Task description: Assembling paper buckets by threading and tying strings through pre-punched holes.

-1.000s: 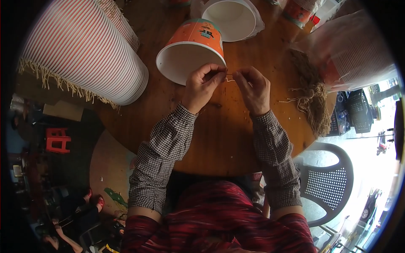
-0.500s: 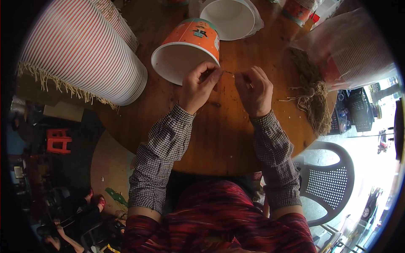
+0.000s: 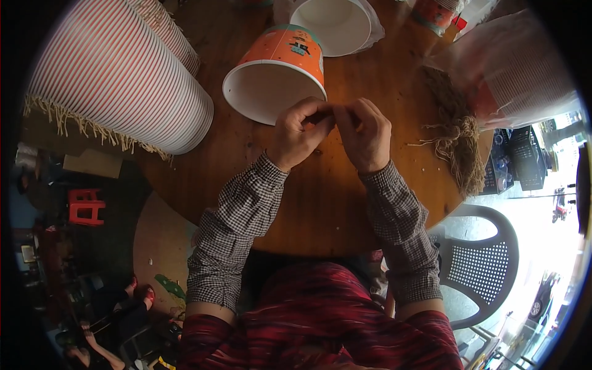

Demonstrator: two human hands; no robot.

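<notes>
We're seeing left hand (image 3: 300,134) and right hand (image 3: 369,137) pinched closed, contents hidden, and judging the orange bucket (image 3: 272,73) at their ten o'clock could roll if bumped.

The round brown wooden desk (image 3: 314,209) carries an orange tub (image 3: 274,80) on its side, a white tub (image 3: 333,28) in clear plastic, a twine bundle (image 3: 462,139) and stacked tubs (image 3: 129,80).

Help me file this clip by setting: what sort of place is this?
Probably a small, informal workshop open to the outdoors: stacked tubs and a bundle of brown strands at a wooden table, and a car in the daylight beyond.
</notes>
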